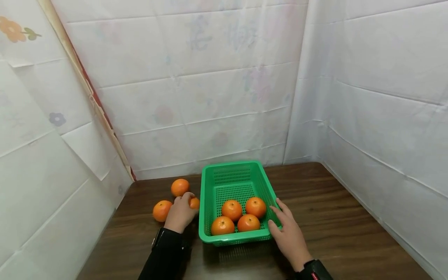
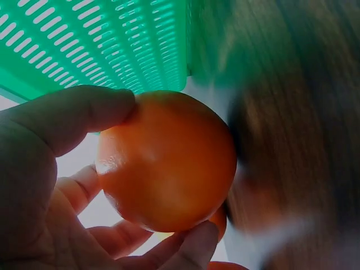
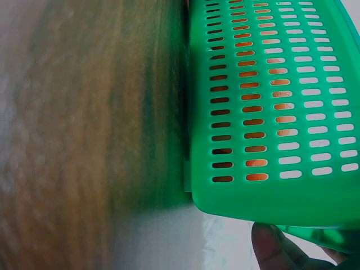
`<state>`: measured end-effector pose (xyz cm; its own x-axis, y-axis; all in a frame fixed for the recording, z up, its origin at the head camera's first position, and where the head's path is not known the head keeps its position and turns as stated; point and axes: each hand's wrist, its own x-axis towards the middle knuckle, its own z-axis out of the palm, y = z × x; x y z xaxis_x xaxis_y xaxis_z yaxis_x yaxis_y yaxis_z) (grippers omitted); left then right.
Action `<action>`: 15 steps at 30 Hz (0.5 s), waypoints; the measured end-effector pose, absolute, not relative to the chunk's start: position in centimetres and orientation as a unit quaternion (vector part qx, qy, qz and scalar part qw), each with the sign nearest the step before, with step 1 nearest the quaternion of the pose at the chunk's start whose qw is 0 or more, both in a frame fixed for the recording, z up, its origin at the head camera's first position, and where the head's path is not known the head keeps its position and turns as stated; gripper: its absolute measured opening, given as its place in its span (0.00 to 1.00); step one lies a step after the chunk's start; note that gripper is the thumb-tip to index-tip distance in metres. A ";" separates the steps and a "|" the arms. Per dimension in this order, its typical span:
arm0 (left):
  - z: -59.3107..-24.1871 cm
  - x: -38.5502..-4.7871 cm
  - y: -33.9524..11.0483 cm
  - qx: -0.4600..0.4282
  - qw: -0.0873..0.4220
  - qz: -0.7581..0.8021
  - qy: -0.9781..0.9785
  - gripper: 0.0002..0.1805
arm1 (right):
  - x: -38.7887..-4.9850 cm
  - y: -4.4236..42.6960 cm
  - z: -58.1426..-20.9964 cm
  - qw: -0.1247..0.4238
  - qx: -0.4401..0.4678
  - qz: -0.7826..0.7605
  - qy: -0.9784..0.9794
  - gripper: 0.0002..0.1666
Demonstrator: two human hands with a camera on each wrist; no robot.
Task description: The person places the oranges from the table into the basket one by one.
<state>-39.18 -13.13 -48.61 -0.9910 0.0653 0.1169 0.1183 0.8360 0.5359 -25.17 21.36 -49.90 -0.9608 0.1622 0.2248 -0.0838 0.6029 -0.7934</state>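
Note:
My left hand [image 1: 181, 213] grips an orange [image 2: 169, 163] just left of the green plastic basket [image 1: 229, 236], thumb on one side and fingers curled around the other. In the head view that fruit is partly covered by the hand. Two more oranges lie on the table close by, one orange [image 1: 180, 187] behind the hand and one orange [image 1: 162, 211] left of it. At the basket's front right corner my right hand [image 1: 289, 235] holds the rim, with the thumb and a finger over the inner side. Several oranges [image 1: 231, 210] sit in the basket's near half.
The basket stands on a dark wooden table [image 1: 336, 217], near its back edge. White sheeting [image 1: 210, 89] hangs behind the table and along both sides. Through the basket's slotted wall [image 3: 270, 112], orange fruit shows in the right wrist view.

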 end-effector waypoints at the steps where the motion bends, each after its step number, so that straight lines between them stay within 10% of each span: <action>1: -48.6 -39.1 -13.1 -0.051 0.046 -0.282 -0.957 0.31 | -25.2 21.3 -49.9 0.137 -0.023 0.446 -0.884 0.29; 15: -47.4 -38.4 -12.3 -0.095 0.033 -0.256 -0.962 0.24 | -25.0 21.2 -49.6 0.140 -0.020 0.452 -0.881 0.29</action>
